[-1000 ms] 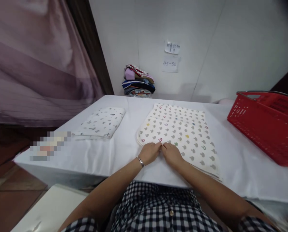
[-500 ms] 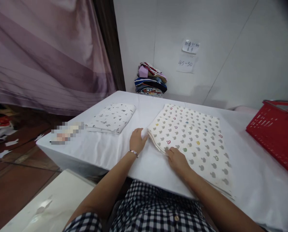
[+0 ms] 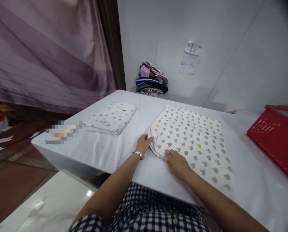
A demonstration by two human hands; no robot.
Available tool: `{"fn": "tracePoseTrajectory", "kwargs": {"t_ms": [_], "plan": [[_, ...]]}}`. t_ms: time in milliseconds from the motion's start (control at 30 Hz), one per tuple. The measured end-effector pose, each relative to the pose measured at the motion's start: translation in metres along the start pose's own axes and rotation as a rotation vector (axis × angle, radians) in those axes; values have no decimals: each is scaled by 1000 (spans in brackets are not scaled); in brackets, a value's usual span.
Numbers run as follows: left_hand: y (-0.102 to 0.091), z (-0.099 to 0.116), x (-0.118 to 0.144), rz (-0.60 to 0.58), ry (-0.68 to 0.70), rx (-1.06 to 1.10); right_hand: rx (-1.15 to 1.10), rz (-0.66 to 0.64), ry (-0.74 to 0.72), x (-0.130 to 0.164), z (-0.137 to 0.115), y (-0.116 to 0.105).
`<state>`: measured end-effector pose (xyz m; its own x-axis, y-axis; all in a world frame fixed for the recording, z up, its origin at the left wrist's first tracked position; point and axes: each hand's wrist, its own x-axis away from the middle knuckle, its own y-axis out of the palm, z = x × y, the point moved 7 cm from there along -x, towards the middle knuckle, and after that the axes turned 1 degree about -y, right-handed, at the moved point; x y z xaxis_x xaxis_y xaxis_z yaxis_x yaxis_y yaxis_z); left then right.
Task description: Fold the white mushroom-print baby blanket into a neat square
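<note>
I see the mushroom cloth (image 3: 189, 141) stretching from near the table's (image 3: 139, 117) front edge towards its back; the left hand (image 3: 144, 144) clamps its turned-up left corner, the right hand (image 3: 178, 163) pinches its near edge.

On the pale wall (image 3: 214, 29) are two pieces of paper, one just above the other; the lower sheet (image 3: 187, 69) reads "45-50", handwritten in dark strokes, with a dash between the two numbers; the upper note (image 3: 193, 48) carries two lines of handwritten Chinese characters, the first longer than the second; these are too small and blurred to read surely.
</note>
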<state>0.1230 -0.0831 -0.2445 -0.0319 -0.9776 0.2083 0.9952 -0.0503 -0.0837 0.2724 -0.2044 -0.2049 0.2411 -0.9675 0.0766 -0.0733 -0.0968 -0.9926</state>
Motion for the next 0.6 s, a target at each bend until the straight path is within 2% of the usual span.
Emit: {"fn": "tracePoseTrajectory", "kwargs": {"t_ms": [100, 200, 333, 433, 533, 600], "plan": [[0, 0, 1, 14, 29, -6, -234, 13, -14, -15, 1, -13], [0, 0, 4, 22, 60, -13, -595, 108, 69, -47, 6, -21], [-3, 3, 6, 53, 171, -75, -963, 128, 196, -93, 3, -9], [-7, 5, 7, 85, 266, -131, -994, 220, 232, -111, 1, -8], [-10, 6, 6, 103, 305, -154, -881, 394, 237, -108, 6, -18], [-10, 7, 6, 95, 311, -158, -777, 436, 237, -104, 8, -23]]}}
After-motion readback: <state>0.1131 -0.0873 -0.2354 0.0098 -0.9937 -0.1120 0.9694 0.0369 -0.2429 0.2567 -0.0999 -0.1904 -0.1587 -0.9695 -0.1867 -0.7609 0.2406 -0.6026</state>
